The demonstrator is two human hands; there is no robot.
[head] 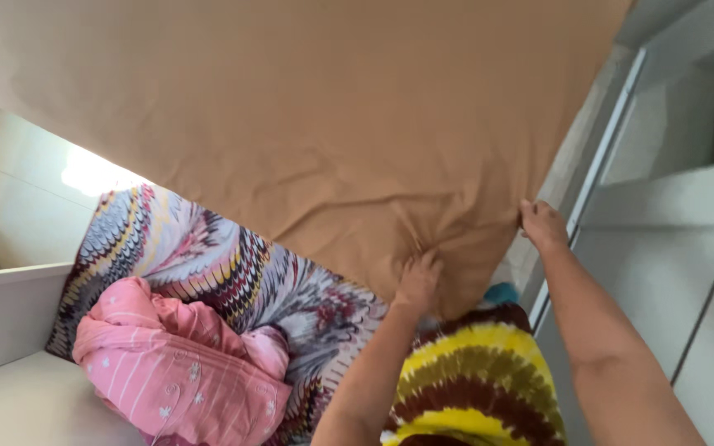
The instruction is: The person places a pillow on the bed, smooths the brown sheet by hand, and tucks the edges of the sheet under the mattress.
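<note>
Head view: both hands, left (417,279) and right (542,223), outstretched, fingers clenched on tan sheet (307,116).

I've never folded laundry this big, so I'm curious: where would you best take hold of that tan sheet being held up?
Probably along its lower edge, from below, as both hands do here. The left hand bunches the tan sheet mid-edge, where creases gather; the right hand pinches the corner. The cloth is spread wide and taut, so edge and corner likely give most control.

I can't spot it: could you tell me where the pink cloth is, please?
In the head view, the pink cloth lies bunched at lower left on the patterned sheet.
</note>
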